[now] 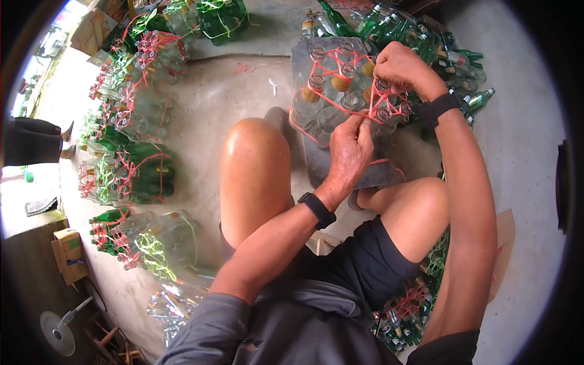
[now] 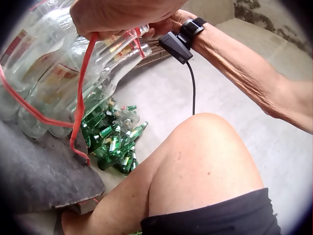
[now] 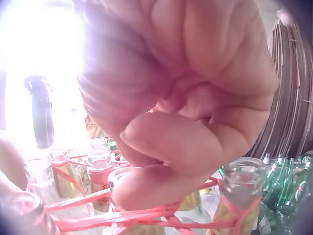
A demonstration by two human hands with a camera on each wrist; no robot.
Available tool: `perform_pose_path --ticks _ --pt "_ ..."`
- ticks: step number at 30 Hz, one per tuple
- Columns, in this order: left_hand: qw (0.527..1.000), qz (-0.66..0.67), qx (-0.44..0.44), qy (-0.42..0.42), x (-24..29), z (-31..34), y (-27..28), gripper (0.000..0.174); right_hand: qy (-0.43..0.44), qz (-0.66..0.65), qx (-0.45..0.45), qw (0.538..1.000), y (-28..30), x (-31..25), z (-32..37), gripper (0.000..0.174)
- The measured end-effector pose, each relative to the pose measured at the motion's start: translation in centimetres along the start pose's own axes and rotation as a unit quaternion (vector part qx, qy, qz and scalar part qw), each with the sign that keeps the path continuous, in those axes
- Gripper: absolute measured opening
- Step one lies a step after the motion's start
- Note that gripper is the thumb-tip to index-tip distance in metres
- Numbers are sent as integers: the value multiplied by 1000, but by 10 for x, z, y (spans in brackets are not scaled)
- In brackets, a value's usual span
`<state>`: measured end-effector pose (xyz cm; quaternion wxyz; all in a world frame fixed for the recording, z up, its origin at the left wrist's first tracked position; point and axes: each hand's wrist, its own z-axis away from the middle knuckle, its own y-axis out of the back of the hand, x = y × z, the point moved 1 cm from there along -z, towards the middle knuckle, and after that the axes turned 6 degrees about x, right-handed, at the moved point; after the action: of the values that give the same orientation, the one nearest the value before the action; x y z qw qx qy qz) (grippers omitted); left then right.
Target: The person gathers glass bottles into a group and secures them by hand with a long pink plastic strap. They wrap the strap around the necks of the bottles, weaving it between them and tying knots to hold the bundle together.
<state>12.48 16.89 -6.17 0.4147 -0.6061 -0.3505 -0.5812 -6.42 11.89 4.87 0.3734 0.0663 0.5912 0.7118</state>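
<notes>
A bundle of clear glass bottles (image 1: 316,123) stands upright on a dark slab (image 1: 380,159), red plastic twine (image 2: 81,88) looped from neck to neck. At the bundle's near edge my left hand (image 1: 351,143) pinches the twine between thumb and fingers; a loose length hangs from it in the left wrist view. My right hand (image 1: 401,67) is over the far right bottle necks, its fingers curled tightly round the twine. Close up in the right wrist view, pink-red strands cross beneath those curled fingers beside an open bottle mouth (image 3: 244,171). The twine inside the right fist is hidden.
Loose green bottles (image 1: 395,29) lie heaped behind and right of the slab. Tied bundles of clear and green bottles (image 1: 143,164) line the left side. My bent knees (image 1: 255,149) flank the work. A fan (image 1: 58,333) is at the lower left; another person's legs (image 1: 36,141) show far left.
</notes>
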Motion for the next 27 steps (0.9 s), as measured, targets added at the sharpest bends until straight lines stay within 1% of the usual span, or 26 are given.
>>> perform_pose_path --ticks 1,2,4,5,7,8,9,10,11,12,14,15,17,18,20,21,23,24,25,27 --pt "1000 -1 1 1 0 0 1 24 -13 20 38 999 -3 -2 1 19" --pt "1000 -1 1 1 -1 -1 2 24 -13 20 38 999 -8 0 0 19" --pt "1000 -4 9 1 -2 -1 4 24 76 100 140 982 -20 3 0 20" --pt "1000 -4 8 0 -1 -2 6 24 75 100 141 982 -27 6 1 20" --pt "1000 -2 18 25 -3 -4 10 23 96 171 231 953 -35 -2 11 22" --pt "1000 -3 18 24 -3 -3 12 23 79 172 202 961 -33 -5 14 22" --pt "1000 -13 15 8 -1 -4 15 23 79 172 204 961 -33 -6 17 22" --pt "1000 -22 12 -7 1 -3 18 23 64 169 182 967 -32 -6 19 23" --pt "1000 -22 12 -9 3 -4 21 23 49 166 160 972 -32 -6 21 25" --pt "999 -33 4 -3 9 -4 24 25 49 166 161 972 -33 -4 24 25" --pt "999 -43 -4 2 12 -4 29 27 120 155 184 963 -35 2 32 31" --pt "999 -40 3 -4 12 -4 31 28 121 155 185 963 -34 6 36 31" --pt "999 -37 8 -9 10 -4 34 28 156 48 183 969 -33 13 44 34" --pt "999 -38 2 -1 12 -5 37 28 156 48 184 969 -31 13 53 34" --pt "999 -41 -5 5 14 -5 41 28 146 -35 149 977 -28 12 75 57" --pt "999 -42 -1 9 13 -5 42 26 147 -36 151 977 -30 13 84 57" --pt "999 -46 1 14 11 -6 45 25 209 -42 173 962 -34 19 94 73" --pt "998 -56 2 -1 10 -7 46 25 234 -19 206 950 -41 20 95 83" --pt "998 -66 4 -16 9 -8 48 25 234 -23 208 950 -46 21 96 83" --pt "997 -81 -5 -11 10 -10 53 25 230 26 260 937 -54 17 98 83"
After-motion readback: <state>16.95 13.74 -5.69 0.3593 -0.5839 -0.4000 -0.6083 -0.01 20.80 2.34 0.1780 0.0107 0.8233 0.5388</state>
